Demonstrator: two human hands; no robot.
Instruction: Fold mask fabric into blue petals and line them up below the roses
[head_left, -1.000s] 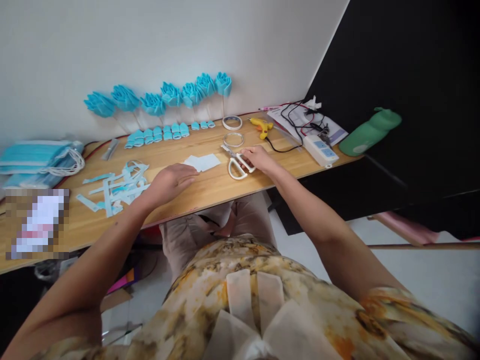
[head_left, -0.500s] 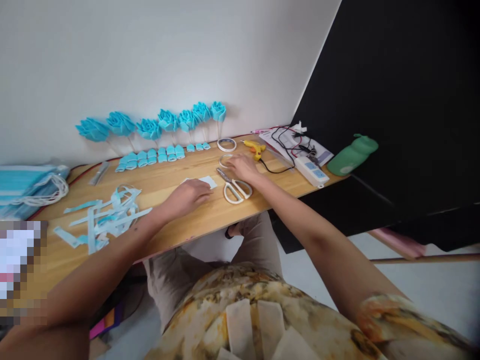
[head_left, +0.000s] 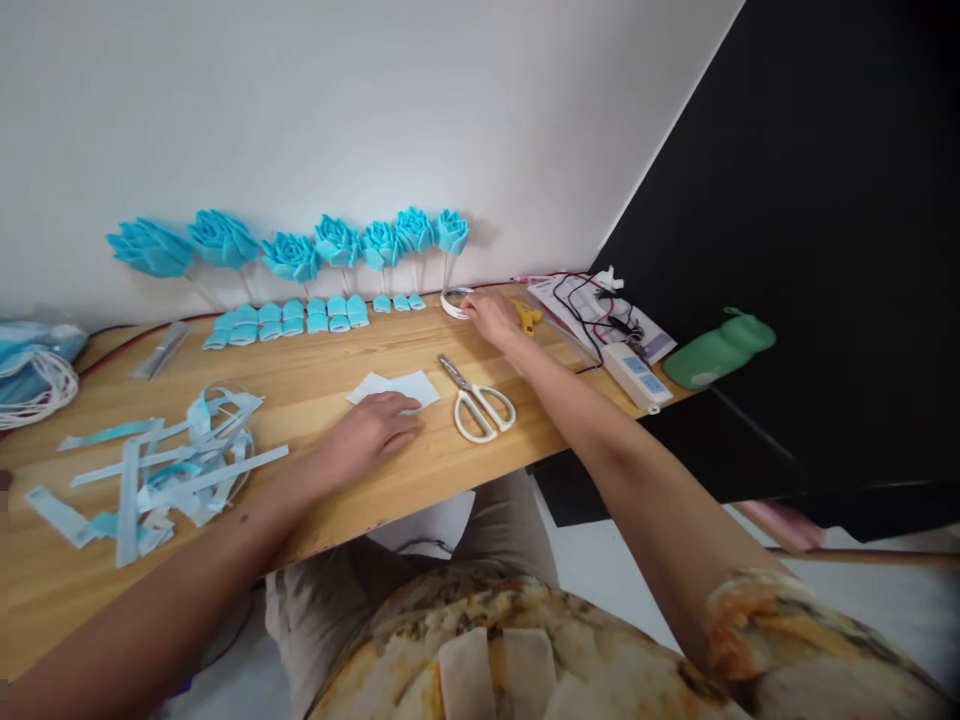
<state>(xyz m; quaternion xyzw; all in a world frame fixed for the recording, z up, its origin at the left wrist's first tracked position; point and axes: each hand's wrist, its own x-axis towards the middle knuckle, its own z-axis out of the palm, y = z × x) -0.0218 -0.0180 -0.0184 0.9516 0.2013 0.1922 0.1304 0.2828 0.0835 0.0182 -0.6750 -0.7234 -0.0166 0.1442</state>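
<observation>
My left hand [head_left: 379,425] rests palm down on the wooden table, its fingers over the lower edge of a pale sheet piece [head_left: 412,386]. My right hand [head_left: 487,312] is farther back, its fingertips pinched on the white tape rolls [head_left: 454,304], which lie together. White-handled scissors [head_left: 478,398] lie between the hands, touched by neither. Partly behind my right hand is a yellow glue gun [head_left: 529,318]. Small folded blue pieces [head_left: 292,319] lie in a row, with blue flowers on sticks [head_left: 337,241] leaning on the wall behind.
Cut blue and white strips [head_left: 187,455] lie in a heap at the left, near a bundle of masks [head_left: 37,365]. At the right are a power strip [head_left: 634,376], cables over papers [head_left: 652,335] and a green bottle [head_left: 720,350].
My right hand has carried the nearer tape roll back to the other roll, away from the scissors. My left hand stays by the sheet piece. The whole view has shifted slightly.
</observation>
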